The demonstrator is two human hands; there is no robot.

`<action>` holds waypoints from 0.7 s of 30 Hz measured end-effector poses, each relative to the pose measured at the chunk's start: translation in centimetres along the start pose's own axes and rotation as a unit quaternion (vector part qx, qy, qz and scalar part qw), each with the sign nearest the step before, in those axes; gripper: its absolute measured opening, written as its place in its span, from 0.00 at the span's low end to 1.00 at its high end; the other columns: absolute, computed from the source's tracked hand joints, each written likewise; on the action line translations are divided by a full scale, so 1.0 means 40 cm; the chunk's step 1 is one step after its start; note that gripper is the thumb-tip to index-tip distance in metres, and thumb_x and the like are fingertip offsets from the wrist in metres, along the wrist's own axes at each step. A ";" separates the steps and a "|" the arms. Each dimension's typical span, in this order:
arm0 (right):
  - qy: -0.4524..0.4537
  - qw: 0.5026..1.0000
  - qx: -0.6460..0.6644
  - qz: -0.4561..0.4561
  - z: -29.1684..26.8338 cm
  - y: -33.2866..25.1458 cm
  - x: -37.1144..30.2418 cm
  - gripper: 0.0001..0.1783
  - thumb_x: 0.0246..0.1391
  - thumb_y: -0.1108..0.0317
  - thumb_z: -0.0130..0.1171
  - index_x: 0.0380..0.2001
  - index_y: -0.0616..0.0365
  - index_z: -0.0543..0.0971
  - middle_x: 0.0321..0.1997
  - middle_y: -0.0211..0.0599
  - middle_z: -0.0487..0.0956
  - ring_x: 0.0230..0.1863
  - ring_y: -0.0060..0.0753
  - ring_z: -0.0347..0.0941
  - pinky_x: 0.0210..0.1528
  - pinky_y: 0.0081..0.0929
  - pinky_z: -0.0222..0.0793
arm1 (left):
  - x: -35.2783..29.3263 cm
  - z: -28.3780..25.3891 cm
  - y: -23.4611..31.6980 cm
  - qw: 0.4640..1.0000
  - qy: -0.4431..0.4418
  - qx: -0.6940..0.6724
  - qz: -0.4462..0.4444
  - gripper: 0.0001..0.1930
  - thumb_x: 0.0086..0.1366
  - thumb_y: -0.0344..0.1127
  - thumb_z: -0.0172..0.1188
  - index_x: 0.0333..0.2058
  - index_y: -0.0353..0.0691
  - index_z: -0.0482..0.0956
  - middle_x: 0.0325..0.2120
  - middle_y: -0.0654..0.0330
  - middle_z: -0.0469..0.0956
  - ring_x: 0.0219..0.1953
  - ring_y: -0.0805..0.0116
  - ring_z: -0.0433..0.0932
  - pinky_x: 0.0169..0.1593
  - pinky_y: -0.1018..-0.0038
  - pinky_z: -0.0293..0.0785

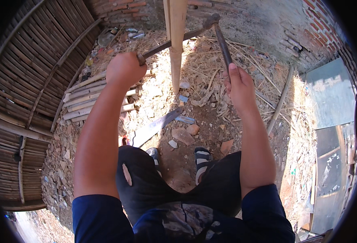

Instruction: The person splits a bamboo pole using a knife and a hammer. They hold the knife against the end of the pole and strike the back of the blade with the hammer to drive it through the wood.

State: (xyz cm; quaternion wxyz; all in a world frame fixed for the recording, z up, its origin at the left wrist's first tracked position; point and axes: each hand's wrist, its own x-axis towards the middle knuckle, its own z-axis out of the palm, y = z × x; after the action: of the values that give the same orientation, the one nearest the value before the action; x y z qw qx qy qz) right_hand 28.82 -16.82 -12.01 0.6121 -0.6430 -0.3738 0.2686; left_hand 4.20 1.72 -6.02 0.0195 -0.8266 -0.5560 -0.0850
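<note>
My left hand [125, 69] is closed round the handle of a machete [157, 49]. Its dark blade passes across and into an upright bamboo pole [177, 24], which is split lengthwise above the blade. On the pole's right side the blade's tip sticks out. In my right hand [240, 84] is the handle of a hammer [222, 42], and the hammer's head lies at the blade's tip; whether they touch I cannot tell. The pole's lower end reaches the littered ground between my hands.
Cut bamboo pieces [93, 99] lie at the left beside a slatted bamboo wall [28, 60]. A handsaw [156, 127] and broken brick [183, 136] are near my feet. A brick wall [263, 28] stands at the back, and grey panels [331, 93] lean at the right.
</note>
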 end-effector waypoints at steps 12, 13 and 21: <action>0.019 0.991 -0.120 -0.049 -0.005 0.003 0.004 0.26 0.74 0.45 0.47 0.39 0.60 0.77 0.21 0.22 0.67 0.20 0.14 0.60 0.23 0.17 0.58 | -0.015 -0.008 0.035 1.000 0.007 -0.012 0.004 0.17 0.61 0.47 0.62 0.42 0.43 0.86 0.38 0.50 0.86 0.43 0.49 0.85 0.49 0.56 0.82; 0.005 0.991 -0.131 -0.019 0.002 0.000 0.003 0.25 0.75 0.46 0.46 0.39 0.60 0.76 0.21 0.21 0.66 0.19 0.14 0.59 0.23 0.15 0.56 | -0.015 -0.014 0.038 1.000 0.006 -0.012 0.008 0.17 0.61 0.47 0.62 0.42 0.43 0.86 0.38 0.49 0.86 0.43 0.49 0.85 0.49 0.56 0.82; 0.021 0.992 0.055 -0.115 -0.022 -0.108 -0.063 0.27 0.74 0.44 0.46 0.39 0.59 0.77 0.20 0.22 0.67 0.19 0.14 0.59 0.22 0.19 0.56 | -0.013 0.004 0.024 1.000 0.009 -0.005 0.007 0.17 0.67 0.48 0.54 0.40 0.42 0.85 0.36 0.47 0.85 0.41 0.48 0.85 0.49 0.53 0.82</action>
State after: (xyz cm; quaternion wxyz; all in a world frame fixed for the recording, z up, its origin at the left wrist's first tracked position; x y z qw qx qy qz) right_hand 27.41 -19.51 -7.93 0.6812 -0.5661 -0.4174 0.2030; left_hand 4.93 0.91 -6.20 0.0214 -0.8299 -0.5493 -0.0954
